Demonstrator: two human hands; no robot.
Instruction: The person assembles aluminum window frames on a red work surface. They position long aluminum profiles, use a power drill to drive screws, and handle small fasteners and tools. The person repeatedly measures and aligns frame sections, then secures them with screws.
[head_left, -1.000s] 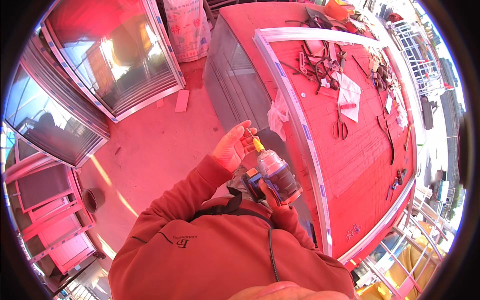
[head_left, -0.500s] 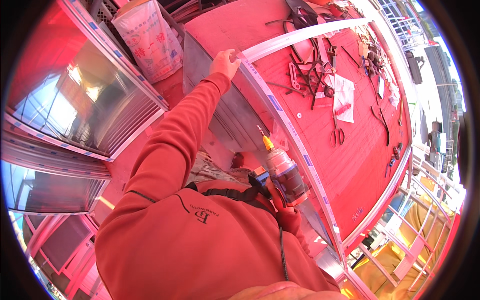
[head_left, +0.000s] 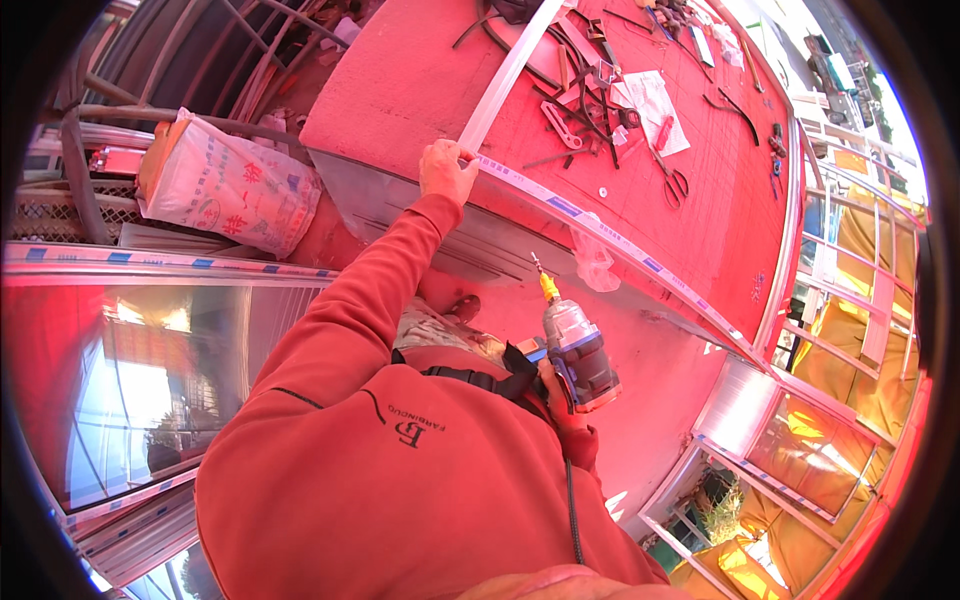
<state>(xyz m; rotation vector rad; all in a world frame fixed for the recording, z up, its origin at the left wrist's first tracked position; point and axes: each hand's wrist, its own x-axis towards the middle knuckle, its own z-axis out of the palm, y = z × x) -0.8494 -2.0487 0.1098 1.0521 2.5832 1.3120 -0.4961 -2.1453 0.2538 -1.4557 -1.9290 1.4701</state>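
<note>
My left hand [head_left: 447,172] is closed at the near left corner of a large white metal frame [head_left: 560,207], fingers bent over its edge. Strips of printed protective tape run along the frame, which rests on a red worktable [head_left: 700,240]. Low in front of my body, my right hand [head_left: 556,392] is wrapped round the grip of a cordless drill [head_left: 582,350]. A bit in a yellow holder [head_left: 547,282] points up and away from me, apart from the frame. The drill's body hides part of that hand.
Scissors [head_left: 672,182], a paper sheet [head_left: 655,112] and dark strips lie on the table. Clear plastic [head_left: 594,262] hangs at its near edge. A filled white sack [head_left: 235,185] and glazed panels [head_left: 150,380] stand left; more metal frames [head_left: 790,450] stand right.
My view has turned, so the frame's near side lies flatter across the picture. The left hand's fingers have closed at the frame's corner. The drill stays in my right hand.
</note>
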